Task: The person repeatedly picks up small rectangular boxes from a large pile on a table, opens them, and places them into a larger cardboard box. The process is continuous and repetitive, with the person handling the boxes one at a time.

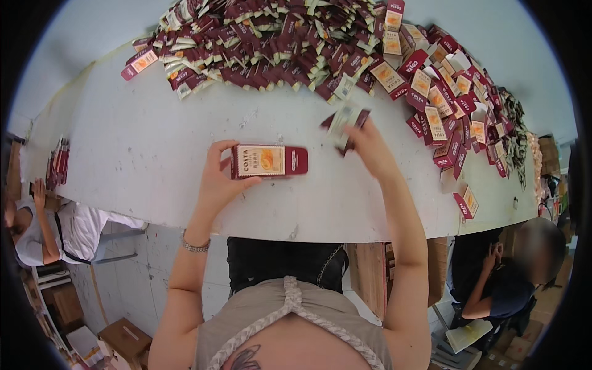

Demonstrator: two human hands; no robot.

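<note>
My left hand (223, 180) grips a small maroon carton (295, 161) by its left end, thumb on the near side and fingers behind. The carton lies lengthwise on the white table, its cream and orange label facing up. To the right of it, my right hand (370, 148) is closed on a few maroon and cream sachets (348, 121), smeared by motion, so I cannot count them. Beyond both hands spreads a big heap of similar sachets (271, 52) along the far side of the table.
Many maroon cartons (435, 102) are piled at the far right, with one loose carton (467, 202) near the table's edge. Dark slim packets (517, 126) lie past them. Another carton (140, 63) sits far left. One person (37, 228) sits at left, another (512, 277) at right.
</note>
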